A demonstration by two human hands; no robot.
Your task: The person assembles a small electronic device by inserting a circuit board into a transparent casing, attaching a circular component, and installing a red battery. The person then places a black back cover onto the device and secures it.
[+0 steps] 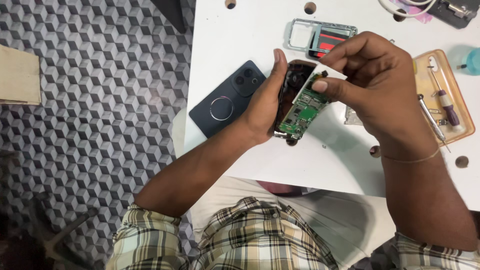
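My left hand (264, 102) grips the side of a small opened phone (289, 95), held upright on edge above the white table (240, 30). A green circuit board (305, 110) sits exposed in it. My right hand (372, 80) pinches a thin white triangular pick (312, 80) between thumb and forefinger, its edge resting against the top of the board. The phone's far side is hidden behind my right hand.
A dark smartphone (227, 97) lies face down left of my left hand. A silver frame with a red-and-black part (322, 36) lies behind. At right, a tan tray (467, 120) holds screwdrivers (445, 100). The table has round holes; patterned floor lies at left.
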